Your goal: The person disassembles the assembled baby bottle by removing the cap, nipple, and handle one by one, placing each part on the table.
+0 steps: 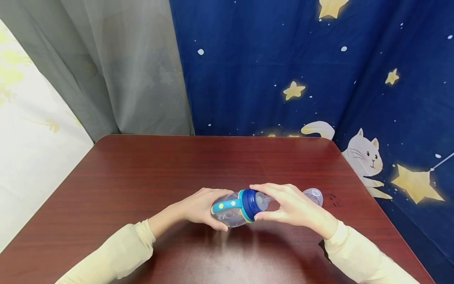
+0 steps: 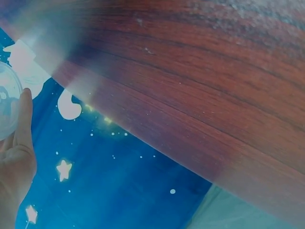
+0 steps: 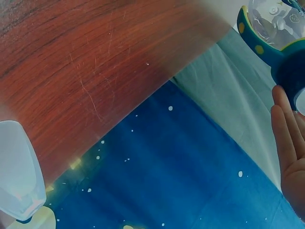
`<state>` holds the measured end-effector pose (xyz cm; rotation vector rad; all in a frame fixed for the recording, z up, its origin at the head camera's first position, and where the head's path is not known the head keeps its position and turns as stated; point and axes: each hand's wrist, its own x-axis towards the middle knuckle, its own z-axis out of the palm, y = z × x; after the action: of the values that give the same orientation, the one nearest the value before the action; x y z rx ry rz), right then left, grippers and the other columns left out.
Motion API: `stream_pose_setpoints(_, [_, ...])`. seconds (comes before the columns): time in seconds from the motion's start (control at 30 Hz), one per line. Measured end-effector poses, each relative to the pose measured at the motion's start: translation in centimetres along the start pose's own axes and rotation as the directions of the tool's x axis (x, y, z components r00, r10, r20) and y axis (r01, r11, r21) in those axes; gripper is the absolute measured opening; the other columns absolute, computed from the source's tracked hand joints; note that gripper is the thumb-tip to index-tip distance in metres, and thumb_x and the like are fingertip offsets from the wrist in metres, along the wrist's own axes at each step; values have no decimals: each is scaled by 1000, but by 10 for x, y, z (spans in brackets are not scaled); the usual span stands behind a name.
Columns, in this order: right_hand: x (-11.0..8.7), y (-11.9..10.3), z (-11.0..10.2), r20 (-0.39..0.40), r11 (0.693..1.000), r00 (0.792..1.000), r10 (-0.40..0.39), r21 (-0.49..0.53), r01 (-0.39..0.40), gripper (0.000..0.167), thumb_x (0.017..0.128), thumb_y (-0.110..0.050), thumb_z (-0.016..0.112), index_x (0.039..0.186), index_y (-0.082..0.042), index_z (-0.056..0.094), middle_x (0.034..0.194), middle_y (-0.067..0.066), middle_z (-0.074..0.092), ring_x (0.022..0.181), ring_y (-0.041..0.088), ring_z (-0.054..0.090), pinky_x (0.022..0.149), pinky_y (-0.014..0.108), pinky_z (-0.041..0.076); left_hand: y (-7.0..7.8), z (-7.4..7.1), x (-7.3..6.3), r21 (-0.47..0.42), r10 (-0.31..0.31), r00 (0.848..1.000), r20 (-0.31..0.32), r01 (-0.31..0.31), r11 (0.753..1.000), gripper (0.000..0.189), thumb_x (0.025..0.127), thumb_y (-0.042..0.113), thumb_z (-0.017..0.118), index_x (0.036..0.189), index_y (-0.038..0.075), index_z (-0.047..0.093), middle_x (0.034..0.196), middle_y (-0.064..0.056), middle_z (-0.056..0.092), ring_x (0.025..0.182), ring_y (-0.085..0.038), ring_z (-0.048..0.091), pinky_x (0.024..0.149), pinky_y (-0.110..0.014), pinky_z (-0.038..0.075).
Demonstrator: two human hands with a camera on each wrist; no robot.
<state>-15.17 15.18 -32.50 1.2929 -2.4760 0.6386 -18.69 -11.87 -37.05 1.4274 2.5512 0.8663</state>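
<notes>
A clear baby bottle (image 1: 230, 216) with teal, yellow-dotted handles and a dark blue collar (image 1: 251, 204) lies tilted sideways above the table, its nipple (image 1: 263, 201) toward the right. My left hand (image 1: 203, 207) grips the bottle's base end. With thumb and fingers on either side of the collar, my right hand (image 1: 289, 205) holds the nipple end. The right wrist view has the collar (image 3: 288, 71) at the fingertips of the right hand (image 3: 293, 152). Only the clear base (image 2: 7, 102) and part of the left hand (image 2: 16, 167) show in the left wrist view.
A clear dome-shaped cap (image 1: 314, 196) stands on the reddish-brown table (image 1: 170, 165), just beyond the right hand. Small dark marks (image 1: 332, 199) lie to its right. Grey curtain (image 1: 142, 71) and blue star-patterned curtain (image 1: 248, 79) hang behind the table's far edge.
</notes>
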Motion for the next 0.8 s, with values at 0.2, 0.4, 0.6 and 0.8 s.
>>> stream_pose_setpoints(0.2, [-1,0,-1,3,1000,1000,-25,1,25,64,72,-49,66,124,-16,49,112,-4,56,92,8,56,70,27,47,2,1,-1,3,4,1000,-2,-4,1000,81,62,59,68,124,11,46,102,9,55,85,-3,51,69,-20,44])
stream_pose_setpoints(0.4, [-1,1,-1,-10,997,997,-80,-2,80,64,73,-47,66,125,-14,48,115,-3,55,97,10,55,74,29,46,4,1,-1,11,-3,1000,2,3,1000,83,61,60,68,124,10,46,103,9,55,85,-3,51,70,-20,44])
stream_pose_setpoints(0.6, [0,1,-2,4,994,994,-110,3,110,65,74,-45,66,126,-12,48,117,-1,54,102,11,52,77,31,45,5,0,-2,20,-3,1000,-1,3,1000,83,61,60,68,124,10,46,103,8,56,85,-3,52,70,-20,44])
stream_pose_setpoints(0.8, [0,0,-3,18,995,995,-95,15,95,64,73,-45,66,125,-12,49,118,-3,53,103,10,52,78,30,45,5,0,-3,2,-9,1000,7,9,1000,82,62,59,68,124,11,46,102,9,56,85,-3,52,69,-20,44])
